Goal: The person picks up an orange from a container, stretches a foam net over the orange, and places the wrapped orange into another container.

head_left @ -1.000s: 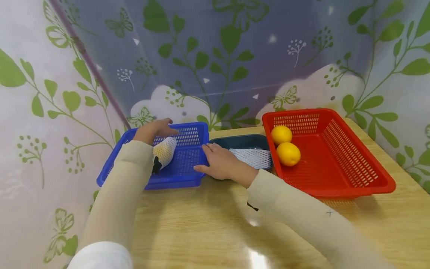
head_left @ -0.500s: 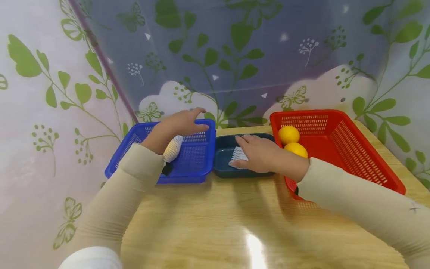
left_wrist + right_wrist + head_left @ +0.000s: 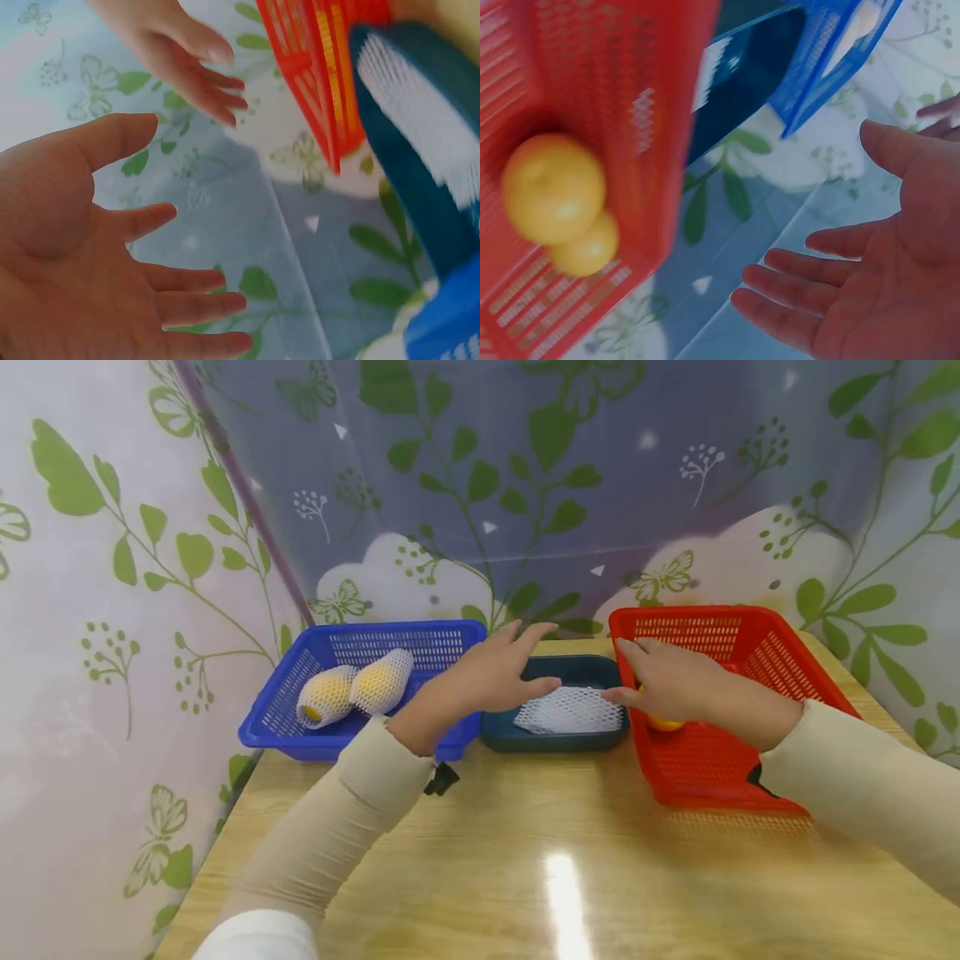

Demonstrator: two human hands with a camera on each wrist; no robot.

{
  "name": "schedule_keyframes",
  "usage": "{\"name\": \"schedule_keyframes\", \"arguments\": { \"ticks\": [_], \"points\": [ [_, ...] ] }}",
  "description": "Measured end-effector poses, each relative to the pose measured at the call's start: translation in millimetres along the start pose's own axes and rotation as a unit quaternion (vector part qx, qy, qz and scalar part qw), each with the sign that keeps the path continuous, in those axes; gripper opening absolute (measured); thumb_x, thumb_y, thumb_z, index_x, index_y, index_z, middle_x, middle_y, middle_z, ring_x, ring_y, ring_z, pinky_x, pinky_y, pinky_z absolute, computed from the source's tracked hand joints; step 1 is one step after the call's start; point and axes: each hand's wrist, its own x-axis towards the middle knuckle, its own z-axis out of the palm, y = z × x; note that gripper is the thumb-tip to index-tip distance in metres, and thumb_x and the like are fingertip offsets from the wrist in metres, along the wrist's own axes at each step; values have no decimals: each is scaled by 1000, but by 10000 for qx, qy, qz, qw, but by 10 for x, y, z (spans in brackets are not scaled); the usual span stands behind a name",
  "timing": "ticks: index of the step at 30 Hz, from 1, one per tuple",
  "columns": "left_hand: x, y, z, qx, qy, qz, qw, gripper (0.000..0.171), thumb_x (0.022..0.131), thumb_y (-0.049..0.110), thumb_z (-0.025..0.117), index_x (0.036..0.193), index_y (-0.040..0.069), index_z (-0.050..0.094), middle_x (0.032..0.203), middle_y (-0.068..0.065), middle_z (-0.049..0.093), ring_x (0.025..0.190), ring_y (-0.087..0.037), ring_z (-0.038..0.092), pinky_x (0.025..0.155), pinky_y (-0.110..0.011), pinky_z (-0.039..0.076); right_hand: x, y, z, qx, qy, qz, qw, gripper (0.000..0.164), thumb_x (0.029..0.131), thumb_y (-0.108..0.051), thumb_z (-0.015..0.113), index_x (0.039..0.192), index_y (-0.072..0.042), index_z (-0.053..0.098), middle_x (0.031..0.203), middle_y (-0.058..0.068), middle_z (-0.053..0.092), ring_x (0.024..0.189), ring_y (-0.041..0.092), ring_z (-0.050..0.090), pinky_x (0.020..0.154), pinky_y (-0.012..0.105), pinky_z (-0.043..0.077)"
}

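Note:
My left hand [image 3: 487, 672] hovers in the head view above the gap between a blue basket [image 3: 300, 745] and a dark teal tray [image 3: 555, 744]. Its fingers are spread and it holds nothing. Over the left side of a red basket [image 3: 712, 777], my right hand [image 3: 675, 687] stretches its fingers, also holding nothing. Beneath it sits an orange [image 3: 664, 724], mostly hidden there; the right wrist view shows two, a nearer orange [image 3: 553, 189] and a second orange [image 3: 586, 247]. White foam netting [image 3: 572, 710] lies in the tray.
Inside the blue basket are two yellow fruits in white foam nets, a left fruit [image 3: 327, 697] and a right fruit [image 3: 382, 682]. All containers stand in a row on a wooden table [image 3: 480, 852], before a leaf-patterned curtain [image 3: 450, 468].
My left hand has moved right from above the blue basket, uncovering both netted fruits. My right hand has moved right, from the blue basket's edge across the tray to the red basket.

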Motion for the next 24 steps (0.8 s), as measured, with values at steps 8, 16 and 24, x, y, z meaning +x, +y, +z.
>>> {"name": "schedule_keyframes", "arguments": {
  "ticks": [8, 16, 24],
  "points": [
    [156, 188, 355, -224, 75, 178, 9996, 79, 93, 54, 57, 155, 32, 14, 160, -11, 18, 145, -31, 22, 114, -56, 22, 83, 412, 60, 203, -136, 533, 9983, 92, 91, -59, 55, 147, 9, 25, 143, 38, 32, 129, 54, 34, 102, 67, 32],
    [354, 352, 764, -542, -27, 320, 9980, 90, 85, 67, 57, 155, 36, 11, 162, -6, 13, 148, -29, 14, 115, -58, 18, 281, 761, 141, 898, -498, 995, 9897, 93, 96, -53, 50, 140, 23, 21, 139, 46, 30, 125, 58, 34, 103, 66, 30],
    [512, 435, 1097, -761, -241, 265, 9965, 93, 81, 69, 60, 154, 44, 8, 163, -1, 7, 147, -34, 11, 115, -57, 16, 464, 991, 186, 2109, -748, 1576, 9618, 98, 95, -57, 47, 144, 20, 10, 146, 44, 14, 129, 60, 23, 104, 68, 25]
  ]
}}
